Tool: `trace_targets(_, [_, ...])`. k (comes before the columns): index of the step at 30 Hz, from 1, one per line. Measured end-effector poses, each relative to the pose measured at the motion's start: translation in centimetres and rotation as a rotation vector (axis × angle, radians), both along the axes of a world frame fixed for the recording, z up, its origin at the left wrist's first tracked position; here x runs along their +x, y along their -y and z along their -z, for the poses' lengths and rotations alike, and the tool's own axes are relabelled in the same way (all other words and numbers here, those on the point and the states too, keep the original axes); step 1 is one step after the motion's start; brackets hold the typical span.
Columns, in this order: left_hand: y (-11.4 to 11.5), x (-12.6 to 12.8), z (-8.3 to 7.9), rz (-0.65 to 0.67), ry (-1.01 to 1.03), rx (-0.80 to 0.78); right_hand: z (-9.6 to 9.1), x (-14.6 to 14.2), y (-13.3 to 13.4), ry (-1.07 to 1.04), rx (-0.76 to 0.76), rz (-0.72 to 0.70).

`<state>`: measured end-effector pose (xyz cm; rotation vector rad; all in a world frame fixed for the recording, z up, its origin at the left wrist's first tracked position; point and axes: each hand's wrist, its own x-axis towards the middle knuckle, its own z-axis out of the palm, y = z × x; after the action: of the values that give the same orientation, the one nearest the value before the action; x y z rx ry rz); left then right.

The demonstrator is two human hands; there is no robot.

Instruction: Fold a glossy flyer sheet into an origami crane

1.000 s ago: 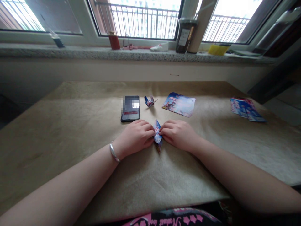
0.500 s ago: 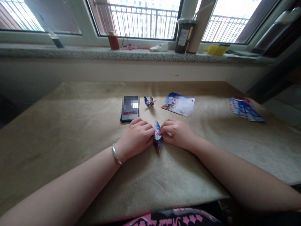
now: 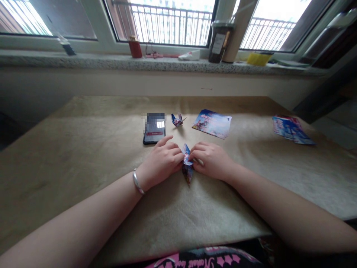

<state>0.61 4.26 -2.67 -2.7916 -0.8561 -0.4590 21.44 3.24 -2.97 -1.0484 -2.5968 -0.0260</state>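
Between my two hands is a folded paper crane, blue and pink printed, with pointed ends toward and away from me. My left hand, with a silver bangle at the wrist, pinches its left side; one finger is lifted off. On the other side my right hand closes its fingertips on the crane's right edge. Just beyond stands another small paper crane with raised wings. A phone lies beyond my left hand, its screen partly pixelated.
Printed paper sheets lie on the table past my right hand. More printed papers are fanned out at the far right. A window sill behind holds a red container, a dark jar and a yellow item.
A finger of my left hand has lifted and stretched out toward the phone. Both hands stay on the folded crane, which has hardly moved.
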Motion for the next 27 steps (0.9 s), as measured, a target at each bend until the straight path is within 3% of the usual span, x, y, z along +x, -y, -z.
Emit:
trace_targets(10, [0.1, 0.6, -0.3, -0.004, -0.013, -0.003, 0.1, 0.0, -0.3, -0.015, 0.018, -0.001])
trace_targets(20, [0.4, 0.5, 0.1, -0.018, 0.015, -0.052, -0.3, -0.5, 0.4, 0.168, 0.126, -0.010])
trace_targets(27, [0.4, 1.1, 0.0, -0.050, 0.036, -0.104, 0.2, -0.6, 0.0, 0.086, 0.005, 0.025])
